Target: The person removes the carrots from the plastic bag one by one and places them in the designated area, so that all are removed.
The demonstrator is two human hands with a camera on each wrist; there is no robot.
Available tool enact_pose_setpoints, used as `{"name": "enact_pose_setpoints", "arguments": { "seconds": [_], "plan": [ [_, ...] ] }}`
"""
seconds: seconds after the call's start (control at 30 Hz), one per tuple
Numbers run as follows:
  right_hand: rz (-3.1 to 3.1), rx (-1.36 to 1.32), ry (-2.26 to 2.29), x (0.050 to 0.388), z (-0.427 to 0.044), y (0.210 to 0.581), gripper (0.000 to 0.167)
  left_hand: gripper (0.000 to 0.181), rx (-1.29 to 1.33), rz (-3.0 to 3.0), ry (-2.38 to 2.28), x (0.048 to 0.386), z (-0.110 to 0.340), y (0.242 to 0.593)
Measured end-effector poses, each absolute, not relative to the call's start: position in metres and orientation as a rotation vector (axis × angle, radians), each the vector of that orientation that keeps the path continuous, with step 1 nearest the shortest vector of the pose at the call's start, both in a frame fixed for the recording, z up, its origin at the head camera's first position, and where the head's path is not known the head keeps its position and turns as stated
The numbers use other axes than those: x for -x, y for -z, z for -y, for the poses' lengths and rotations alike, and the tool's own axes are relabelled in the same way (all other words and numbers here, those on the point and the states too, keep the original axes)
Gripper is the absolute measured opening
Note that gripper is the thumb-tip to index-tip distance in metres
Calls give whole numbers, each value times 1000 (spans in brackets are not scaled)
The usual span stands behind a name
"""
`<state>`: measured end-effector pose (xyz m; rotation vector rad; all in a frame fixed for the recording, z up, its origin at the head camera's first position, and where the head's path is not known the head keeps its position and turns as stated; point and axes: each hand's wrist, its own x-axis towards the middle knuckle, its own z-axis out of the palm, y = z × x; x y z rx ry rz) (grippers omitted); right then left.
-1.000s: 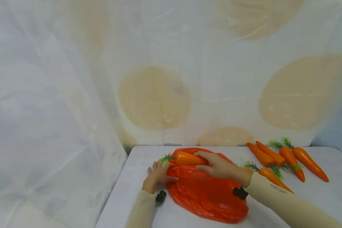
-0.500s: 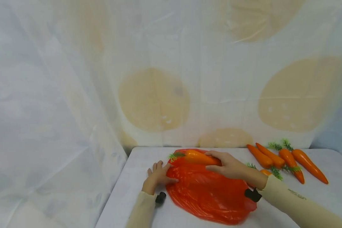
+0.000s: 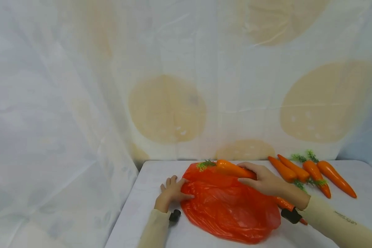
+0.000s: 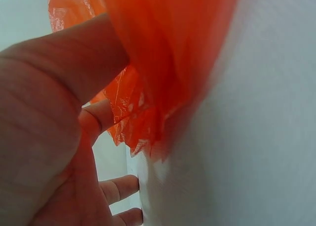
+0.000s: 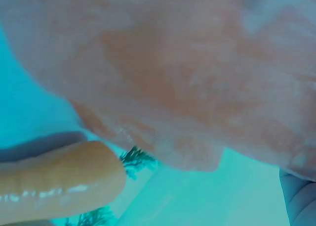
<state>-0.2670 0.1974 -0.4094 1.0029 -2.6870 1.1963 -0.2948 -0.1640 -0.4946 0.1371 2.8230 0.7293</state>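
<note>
In the head view my right hand (image 3: 261, 177) grips an orange carrot (image 3: 230, 168) by its narrow end, over the far part of a red plastic bag (image 3: 226, 206). The carrot's green leafy top points left. My left hand (image 3: 172, 193) lies at the bag's left edge with spread fingers. Its thumb and forefinger touch the plastic, and parts of them are hidden by the bag (image 4: 163, 33) in the left wrist view. The held carrot (image 5: 64, 186) also shows in the right wrist view, under strongly tinted colours.
Under my right wrist lies another carrot (image 3: 282, 203), partly covered. Several more carrots (image 3: 336, 179) lie at the right of the white table (image 3: 152, 172). A patterned sheet (image 3: 245, 113) hangs behind the table's back edge.
My right hand has carried the carrot to the right across the bag. The bag's right edge has shifted slightly right. My left hand has hardly moved.
</note>
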Motion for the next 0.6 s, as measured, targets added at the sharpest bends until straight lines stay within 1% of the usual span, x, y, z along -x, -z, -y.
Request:
{"name": "enact_pose_setpoints", "arguments": {
  "seconds": [0.2, 0.4, 0.6],
  "plan": [
    [2649, -919, -1191, 261, -217, 408, 40, 65, -138, -2818, -727, 294, 165, 494],
    [2685, -786, -1227, 252, -247, 403, 39, 66, -129, -2820, -725, 293, 166, 496],
    [2691, -651, -1076, 243, -283, 413, 39, 65, -138, -2821, -722, 293, 165, 497]
  ]
}}
